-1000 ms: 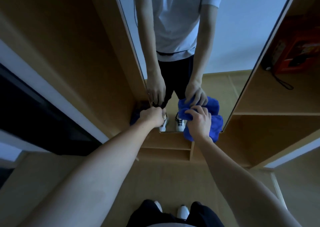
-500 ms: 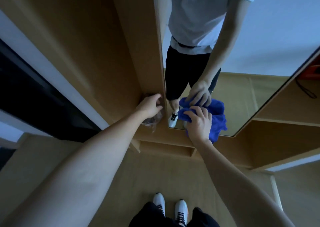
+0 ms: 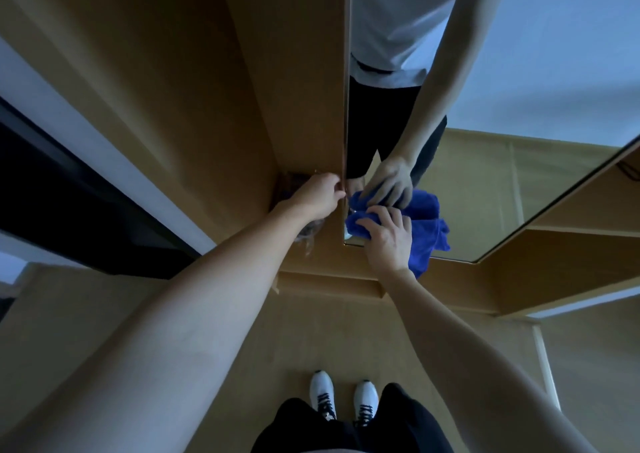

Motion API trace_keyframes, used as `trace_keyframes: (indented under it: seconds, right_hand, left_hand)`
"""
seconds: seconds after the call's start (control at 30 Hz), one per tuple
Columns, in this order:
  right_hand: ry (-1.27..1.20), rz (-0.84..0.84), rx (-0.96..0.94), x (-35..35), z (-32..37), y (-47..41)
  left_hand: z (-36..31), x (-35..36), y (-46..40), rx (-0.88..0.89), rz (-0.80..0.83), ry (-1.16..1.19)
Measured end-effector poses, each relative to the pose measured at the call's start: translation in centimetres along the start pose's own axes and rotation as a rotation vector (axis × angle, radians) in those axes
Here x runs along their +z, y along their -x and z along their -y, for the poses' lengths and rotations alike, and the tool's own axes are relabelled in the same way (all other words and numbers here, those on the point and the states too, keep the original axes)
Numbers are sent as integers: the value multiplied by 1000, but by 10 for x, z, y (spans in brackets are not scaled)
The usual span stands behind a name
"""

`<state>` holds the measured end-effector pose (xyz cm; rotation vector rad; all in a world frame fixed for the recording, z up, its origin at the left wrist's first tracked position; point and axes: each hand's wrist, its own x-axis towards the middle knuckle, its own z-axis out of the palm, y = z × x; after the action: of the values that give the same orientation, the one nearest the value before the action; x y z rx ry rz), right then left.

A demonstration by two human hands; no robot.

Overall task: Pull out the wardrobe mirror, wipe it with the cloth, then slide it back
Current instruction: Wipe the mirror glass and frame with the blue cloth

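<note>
Directly ahead in the head view, the tall frameless wardrobe mirror (image 3: 485,113) stands out from the light-brown wooden wardrobe panel (image 3: 287,71), its thin left edge facing the camera and its lower corner near both hands. The left hand (image 3: 317,196) reaches to that left edge low down, fingers curled together and pinching the edge. Just right of it, the right hand (image 3: 386,236) presses a crumpled bright-blue cloth (image 3: 427,241) against the lowest part of the glass, fingers bent and slightly spread over the bunched fabric, gripping it. Reflected in the glass are a white shirt, dark trousers and the hand on the cloth. Below, two white lace-up shoes (image 3: 343,399) stand on the pale wooden floor (image 3: 311,331).
</note>
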<state>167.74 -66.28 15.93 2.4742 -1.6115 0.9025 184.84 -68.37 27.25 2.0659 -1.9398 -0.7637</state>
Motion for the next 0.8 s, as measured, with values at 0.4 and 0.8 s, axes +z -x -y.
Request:
trace_keyframes:
  seconds: [0.4, 0.8]
  right_hand:
    - [-856, -319, 1184, -9, 59, -17]
    - [-1019, -159, 1337, 13, 74, -11]
  left_hand:
    - [7, 2, -15, 13, 99, -13]
    - [13, 9, -19, 9, 85, -39]
